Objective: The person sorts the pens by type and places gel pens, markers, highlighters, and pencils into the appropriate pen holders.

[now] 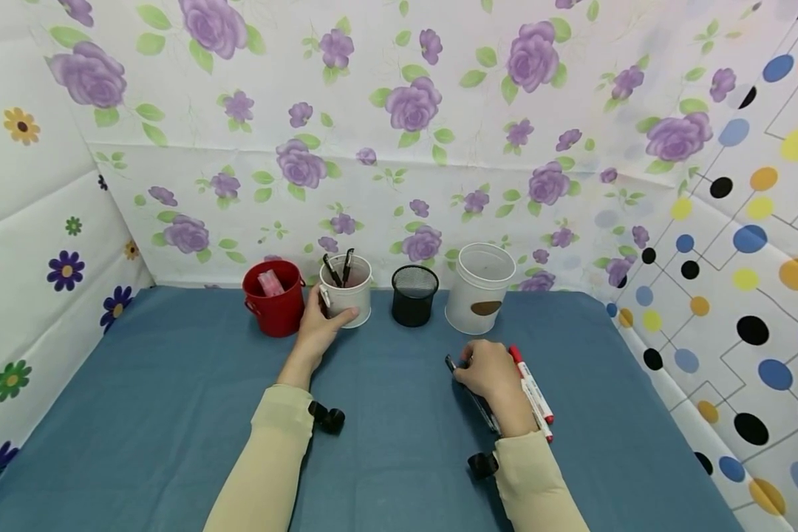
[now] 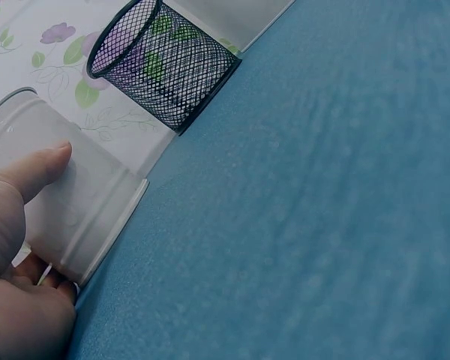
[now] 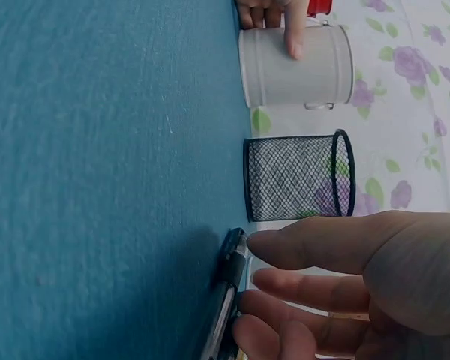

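My left hand (image 1: 315,332) grips a small white bucket (image 1: 355,299), thumb across its front and fingers round its left side and low by the base. Two black pens (image 1: 348,266) stand upright in that bucket. My right hand (image 1: 495,373) is low over the table, its thumb and curled fingers at the upper end of a black pen (image 3: 229,289) lying on the cloth. Part of a second dark pen shows beside it in the right wrist view. Two white markers with red ends (image 1: 537,390) lie just right of my right hand, partly behind the wrist.
A red bucket (image 1: 273,307) holding a pink item stands left of the white one. To its right are a black mesh cup (image 1: 412,299) and a larger white bucket (image 1: 475,292) with a brown oval. A flowered cloth wall (image 1: 372,185) rises behind them.
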{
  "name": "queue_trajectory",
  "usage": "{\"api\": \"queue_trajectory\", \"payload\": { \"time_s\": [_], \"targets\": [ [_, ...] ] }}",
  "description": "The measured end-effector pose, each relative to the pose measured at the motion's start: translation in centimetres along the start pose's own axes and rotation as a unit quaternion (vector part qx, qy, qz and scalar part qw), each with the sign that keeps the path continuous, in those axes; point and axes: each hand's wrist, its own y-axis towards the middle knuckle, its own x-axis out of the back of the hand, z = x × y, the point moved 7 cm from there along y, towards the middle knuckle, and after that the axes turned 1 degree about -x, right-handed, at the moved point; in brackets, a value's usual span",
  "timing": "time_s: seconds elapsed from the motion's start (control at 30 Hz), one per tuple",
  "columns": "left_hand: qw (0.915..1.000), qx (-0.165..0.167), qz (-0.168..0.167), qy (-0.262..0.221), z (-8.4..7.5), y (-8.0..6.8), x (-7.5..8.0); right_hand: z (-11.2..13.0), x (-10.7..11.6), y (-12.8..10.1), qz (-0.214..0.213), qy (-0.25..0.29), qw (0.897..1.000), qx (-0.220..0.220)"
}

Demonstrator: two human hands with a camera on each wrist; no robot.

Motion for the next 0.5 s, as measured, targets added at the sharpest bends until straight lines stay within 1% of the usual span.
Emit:
{"api": "queue_trajectory", "payload": {
  "time_s": [0.13, 0.27, 0.5],
  "targets": [
    [1.0000, -0.001, 0.001, -0.004, -0.16, -0.01, 0.01, 0.03, -0.11, 0.00, 0.002, -0.004, 1.000, -0.015],
    [1.0000, -0.001, 0.000, -0.007, -0.06, 0.00, -0.01, -0.07, -0.39, 0.02, 0.016, -0.012, 0.999, -0.032],
    [1.0000, 0.000, 0.000, -0.004, -0.01, -0.11, 0.00, -0.02, -0.60, -0.20, 0.026, -0.026, 0.999, -0.023]
  ]
}}
